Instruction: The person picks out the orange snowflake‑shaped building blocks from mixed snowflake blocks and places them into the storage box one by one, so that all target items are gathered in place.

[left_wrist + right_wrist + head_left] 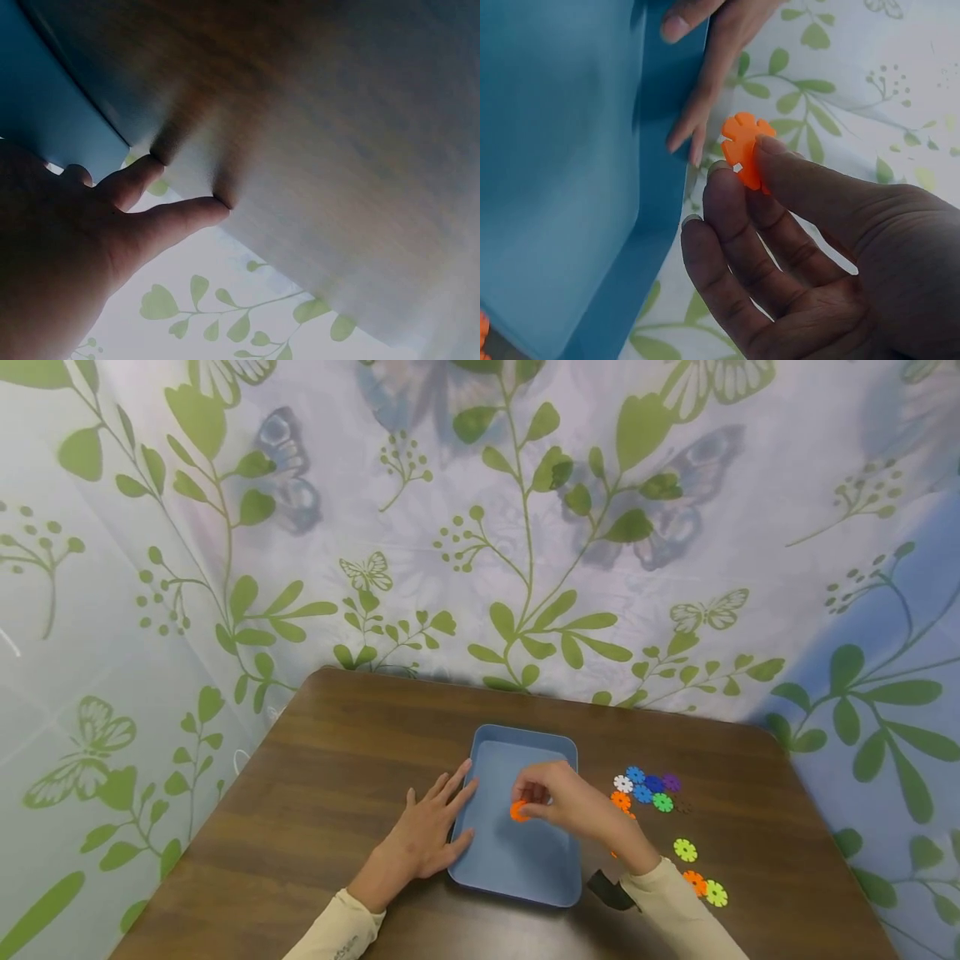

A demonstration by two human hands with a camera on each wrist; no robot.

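Between thumb and fingertips my right hand (562, 797) pinches an orange flower-shaped disc (746, 146), notched around its edge. It holds the disc over the blue tray (517, 868). In the head view the tray's visible floor is bare. My left hand (426, 835) lies with fingers spread along the tray's left rim, thumb reaching over the edge. The left wrist view shows two of its fingers (180, 217) extended against the wooden table.
Right of the tray lies a cluster of discs: blue (642, 793), white (623, 785), purple (671, 782), green (662, 802) and orange (620, 800). Nearer are yellow-green discs (685, 850) and an orange one (694, 883). A black object (611, 892) sits by the right sleeve.
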